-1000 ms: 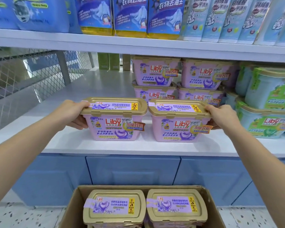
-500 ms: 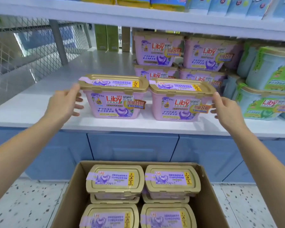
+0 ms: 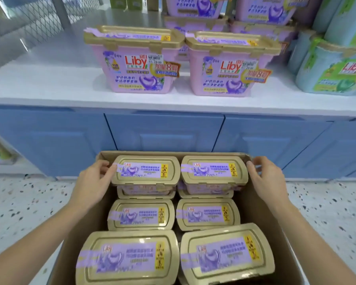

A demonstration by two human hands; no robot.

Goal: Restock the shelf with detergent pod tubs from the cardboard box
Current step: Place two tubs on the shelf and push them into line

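Both grips open, nothing lifted yet. Left hand (image 3: 93, 183) spread, fingertips (image 3: 111, 168) touching the left end of the far-left tub (image 3: 145, 170). Right hand (image 3: 266, 179) curled loosely, fingertips (image 3: 250, 164) at the right end of the far-right tub (image 3: 214, 169); contact there too fine to confirm.

Largest first: shelf (image 3: 49, 79) far and above, with two placed tubs (image 3: 136, 60) side by side at its front edge and more stacked behind. Cardboard box (image 3: 261, 212) near, on the floor, with tubs in three rows of two, the far pair sitting higher on a lower layer.

Key relation: far pair lies between the hands, long axes running left-right, touching end to end. Each hand nearest its own tub. Likely next: squeeze inward and lift both as one unit. Risk: pair buckling at the middle seam.
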